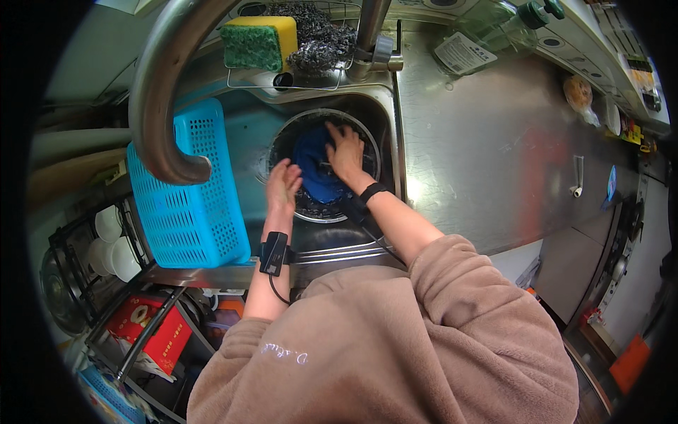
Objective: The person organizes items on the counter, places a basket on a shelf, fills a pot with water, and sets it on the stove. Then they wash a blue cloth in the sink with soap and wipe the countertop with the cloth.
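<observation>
A round metal basin (319, 218) stands in the stainless steel sink (246, 153), with a wet blue cloth (318, 172) inside it. My right hand (347, 151) lies over the cloth's right side, fingers spread and pointing up towards the tap. Over the basin's left rim my left hand (283, 185) is raised beside the cloth, its fingers apart and nothing in it. Both wrists wear black bands with cables. What lies under my right palm is hidden.
A blue plastic basket (180, 212) leans at the sink's left, under the curved faucet (159, 106). Behind the sink, a wire rack holds a green-yellow sponge (259, 42) and steel wool (323, 45). A green bottle (487, 37) lies on the steel counter (476, 143); white bowls (124, 259) sit at left.
</observation>
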The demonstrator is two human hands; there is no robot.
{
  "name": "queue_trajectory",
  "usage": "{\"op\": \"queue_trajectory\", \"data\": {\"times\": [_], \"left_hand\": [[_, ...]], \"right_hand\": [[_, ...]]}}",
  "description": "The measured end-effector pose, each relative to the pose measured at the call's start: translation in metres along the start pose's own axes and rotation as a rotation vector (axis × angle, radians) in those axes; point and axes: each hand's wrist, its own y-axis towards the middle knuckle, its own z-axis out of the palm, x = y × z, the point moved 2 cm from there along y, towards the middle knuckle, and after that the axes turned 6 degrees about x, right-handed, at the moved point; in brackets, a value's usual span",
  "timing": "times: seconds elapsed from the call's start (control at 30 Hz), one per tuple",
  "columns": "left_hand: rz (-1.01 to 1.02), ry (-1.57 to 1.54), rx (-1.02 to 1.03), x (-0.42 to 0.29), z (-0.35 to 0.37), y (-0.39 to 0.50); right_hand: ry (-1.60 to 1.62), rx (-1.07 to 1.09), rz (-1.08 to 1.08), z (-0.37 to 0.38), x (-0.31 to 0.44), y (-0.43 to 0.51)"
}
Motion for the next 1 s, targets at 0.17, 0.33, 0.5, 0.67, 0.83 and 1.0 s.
{"op": "queue_trajectory", "data": {"times": [0.17,0.33,0.5,0.67,0.83,1.0], "left_hand": [[-0.433,-0.059,0.08,0.056,-0.018,0.021],[-0.157,0.314,-0.166,0.048,-0.03,0.035],[-0.193,0.093,-0.134,0.038,-0.017,0.025],[-0.249,-0.224,0.087,0.019,-0.005,0.016],[0.127,-0.114,0.487,0.015,-0.009,-0.02],[-0.136,-0.497,0.186,0.031,-0.009,-0.011]], "right_hand": [[-0.263,0.541,-0.179,0.02,0.002,-0.009],[-0.267,0.356,0.096,0.024,-0.02,-0.003],[-0.255,0.453,-0.082,0.017,-0.005,-0.019],[0.292,0.333,0.019,0.002,0.044,-0.03],[0.556,0.248,-0.32,-0.014,0.093,-0.07],[0.555,0.134,-0.19,-0.003,0.085,-0.052]]}}
